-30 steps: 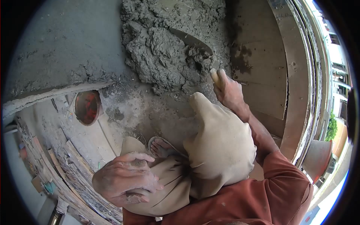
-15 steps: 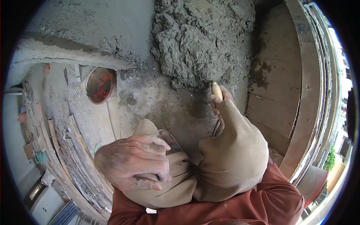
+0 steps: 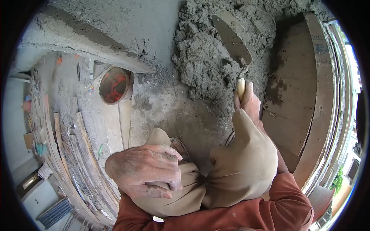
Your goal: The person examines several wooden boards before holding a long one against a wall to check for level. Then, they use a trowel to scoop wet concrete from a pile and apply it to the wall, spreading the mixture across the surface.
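My right hand (image 3: 249, 101) is wrapped round the wooden handle of a trowel (image 3: 232, 37). The trowel's broad grey blade, smeared with mortar, lies over a heap of wet grey mortar (image 3: 204, 57), pointing away from me. On my bent left knee rests my left hand (image 3: 144, 171), dusty and loosely bent. Its thumb is apart from the fingers and nothing shows in it.
A round bucket (image 3: 114, 85) with reddish marks inside stands left of the mortar. Behind it runs a concrete ledge (image 3: 88, 40). Wooden planks (image 3: 90, 154) and debris lie at the left. A plywood panel (image 3: 293, 88) borders the heap on the right.
The trowel blade, earlier not visible, now shows on top of the mortar. My right hand has moved up and forward with it. The left hand stays on the knee; the view has shifted slightly.
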{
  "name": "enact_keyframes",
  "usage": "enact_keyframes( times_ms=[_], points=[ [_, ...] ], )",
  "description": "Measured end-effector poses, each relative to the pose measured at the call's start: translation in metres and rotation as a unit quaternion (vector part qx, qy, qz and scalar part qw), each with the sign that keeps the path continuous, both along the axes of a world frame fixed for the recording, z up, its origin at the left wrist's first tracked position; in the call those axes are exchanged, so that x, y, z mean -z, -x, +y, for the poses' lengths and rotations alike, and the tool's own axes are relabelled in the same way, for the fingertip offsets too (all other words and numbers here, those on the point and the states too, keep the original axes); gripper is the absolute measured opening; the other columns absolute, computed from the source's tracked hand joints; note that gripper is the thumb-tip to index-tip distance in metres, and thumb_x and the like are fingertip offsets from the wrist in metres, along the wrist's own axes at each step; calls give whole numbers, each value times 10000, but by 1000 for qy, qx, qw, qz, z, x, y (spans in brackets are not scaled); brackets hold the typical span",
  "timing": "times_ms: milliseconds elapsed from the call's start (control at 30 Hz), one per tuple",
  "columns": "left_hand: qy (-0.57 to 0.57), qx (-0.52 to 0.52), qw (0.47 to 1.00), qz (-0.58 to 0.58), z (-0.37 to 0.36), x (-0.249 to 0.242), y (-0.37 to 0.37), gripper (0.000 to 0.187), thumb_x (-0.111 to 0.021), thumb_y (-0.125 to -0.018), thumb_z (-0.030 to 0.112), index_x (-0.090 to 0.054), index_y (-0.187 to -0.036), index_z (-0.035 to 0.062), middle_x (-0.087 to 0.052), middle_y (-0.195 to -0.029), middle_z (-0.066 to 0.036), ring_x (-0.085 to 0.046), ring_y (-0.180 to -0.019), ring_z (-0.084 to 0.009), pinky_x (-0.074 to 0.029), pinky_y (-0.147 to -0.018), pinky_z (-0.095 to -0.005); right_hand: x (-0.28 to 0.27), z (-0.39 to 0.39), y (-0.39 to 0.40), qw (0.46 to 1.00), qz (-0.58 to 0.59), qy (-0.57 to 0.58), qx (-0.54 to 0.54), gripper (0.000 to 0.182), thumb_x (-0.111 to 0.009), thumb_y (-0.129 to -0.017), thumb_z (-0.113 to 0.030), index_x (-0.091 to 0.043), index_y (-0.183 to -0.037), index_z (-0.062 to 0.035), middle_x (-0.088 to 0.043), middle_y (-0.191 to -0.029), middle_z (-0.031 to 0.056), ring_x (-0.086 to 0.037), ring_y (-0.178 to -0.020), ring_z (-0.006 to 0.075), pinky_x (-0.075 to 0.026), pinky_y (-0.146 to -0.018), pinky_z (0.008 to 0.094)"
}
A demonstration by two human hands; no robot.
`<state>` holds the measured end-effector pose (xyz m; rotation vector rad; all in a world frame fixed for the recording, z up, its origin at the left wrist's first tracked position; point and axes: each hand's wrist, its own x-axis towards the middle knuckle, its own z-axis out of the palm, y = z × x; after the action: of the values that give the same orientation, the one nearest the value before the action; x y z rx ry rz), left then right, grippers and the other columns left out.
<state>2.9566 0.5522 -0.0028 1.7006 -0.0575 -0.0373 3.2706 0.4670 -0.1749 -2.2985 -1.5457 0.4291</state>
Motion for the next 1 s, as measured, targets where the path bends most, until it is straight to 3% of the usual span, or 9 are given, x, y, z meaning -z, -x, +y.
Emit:
enact_keyframes(
  times_ms=[67,133,300,467,667,733,800,867,1000],
  points=[
    [3,10,1000,9,0,-1,-1,169,-674,-901,244,-621,-964,96,-657,-933,-1,-633,-894,-221,-399,-1025,-465,-11,-10,12,978,193,78,0,293,-606,-880,-115,-469,-1139,-105,-654,-952,163,-660,-788,404,-542,-662,468],
    [3,13,1000,8,1,0,-2,172,-665,-908,253,-621,-969,98,-658,-940,-2,-636,-907,-214,-391,-1033,-467,-6,-27,26,960,253,123,15,283,-617,-874,-125,-480,-1121,-102,-628,-912,134,-634,-751,353,-524,-637,439],
    [0,15,1000,8,-5,2,5,182,-650,-920,258,-624,-1002,98,-659,-951,-1,-640,-927,-208,-382,-1046,-475,38,-64,63,779,520,345,59,246,-670,-846,-173,-531,-1030,-86,-495,-711,-11,-502,-568,98,-434,-511,294],
    [-12,14,1000,19,-9,-3,5,178,-641,-927,256,-624,-1001,95,-664,-956,1,-643,-926,-205,-382,-1050,-481,40,15,79,757,614,200,102,206,-617,-910,-155,-495,-1036,-46,-504,-713,1,-468,-524,69,-391,-432,243],
    [-2,-7,999,33,-12,-6,19,175,-644,-924,250,-624,-982,86,-707,-1018,-15,-677,-971,-210,-395,-1031,-480,39,30,56,616,771,50,152,215,-607,-937,-198,-483,-1037,-53,-513,-740,9,-460,-513,63,-403,-403,228],
    [9,-16,999,43,-15,-7,26,279,-589,-961,340,-629,-1000,66,-721,-1072,-63,-695,-969,-248,-397,-1028,-515,38,29,44,485,863,5,144,206,-595,-943,-210,-498,-1011,-41,-524,-737,8,-467,-506,62,-419,-403,206],
    [13,-22,998,49,-15,-8,28,281,-587,-960,349,-626,-987,72,-724,-1071,-61,-696,-973,-245,-399,-1030,-511,42,30,26,302,942,23,143,272,-550,-973,-279,-499,-1018,-16,-499,-731,13,-465,-503,65,-434,-394,209],
    [8,-25,998,59,-12,-7,29,285,-584,-961,359,-621,-974,77,-727,-1062,-56,-698,-969,-241,-402,-1030,-508,42,31,17,203,973,-10,107,321,-518,-989,-308,-486,-1043,7,-489,-725,18,-464,-489,71,-440,-387,216],
    [15,-17,998,55,-4,-3,22,286,-558,-978,363,-615,-975,83,-728,-1048,-51,-694,-984,-238,-401,-1037,-508,43,18,-1,118,990,-29,70,365,-487,-1002,-327,-480,-1065,32,-482,-715,28,-474,-479,79,-448,-385,224]
  ],
)
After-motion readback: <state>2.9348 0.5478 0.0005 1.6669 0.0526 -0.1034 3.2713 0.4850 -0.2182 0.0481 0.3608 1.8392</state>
